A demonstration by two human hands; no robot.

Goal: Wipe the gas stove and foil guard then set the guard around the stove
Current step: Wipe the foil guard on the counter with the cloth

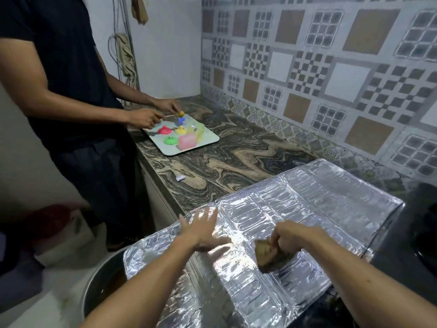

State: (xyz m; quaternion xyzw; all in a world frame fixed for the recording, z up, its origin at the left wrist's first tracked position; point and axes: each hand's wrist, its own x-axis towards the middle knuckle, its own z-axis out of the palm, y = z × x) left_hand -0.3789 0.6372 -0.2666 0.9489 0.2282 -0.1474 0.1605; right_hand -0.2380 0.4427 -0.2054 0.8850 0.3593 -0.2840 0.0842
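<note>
The silver foil guard (307, 209) lies unfolded and flat on the marble-patterned counter, its near-left part hanging past the counter edge. My left hand (203, 230) lies flat on the foil with fingers spread. My right hand (290, 237) grips a brown cloth (269, 256) that presses on the foil near its middle. The black gas stove (416, 233) shows only partly at the right edge, touching the guard's right end.
Another person in black stands at the left, both hands over a pale tray (208, 138) of coloured moulds. A large metal basin (104, 280) sits below the counter edge. A patterned tile wall (331, 67) runs behind. A small white scrap (180, 178) lies on the counter (212, 166).
</note>
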